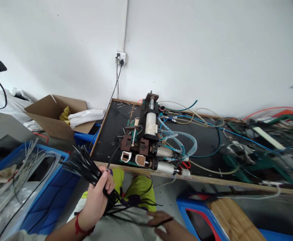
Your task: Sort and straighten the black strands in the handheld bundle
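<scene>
My left hand (97,197) is closed around a thick bundle of black cable pieces (84,165), whose ends fan out up and to the left. More black strands trail down over my lap. My right hand (165,224) lies low on my lap with one thin black strand (146,219) between its fingers. Both hands are in front of the near edge of a black workbench (111,134). A small pneumatic machine (146,140) with white cylinders and brown blocks stands on the bench just beyond my left hand.
A blue crate (61,190) with grey-white cable pieces stands at the left. Behind it lies an open cardboard box (53,117). Hoses and wires (212,134) cover the bench's right half. Another blue crate (186,209) with a wooden board sits lower right. A wall socket (121,57) is above.
</scene>
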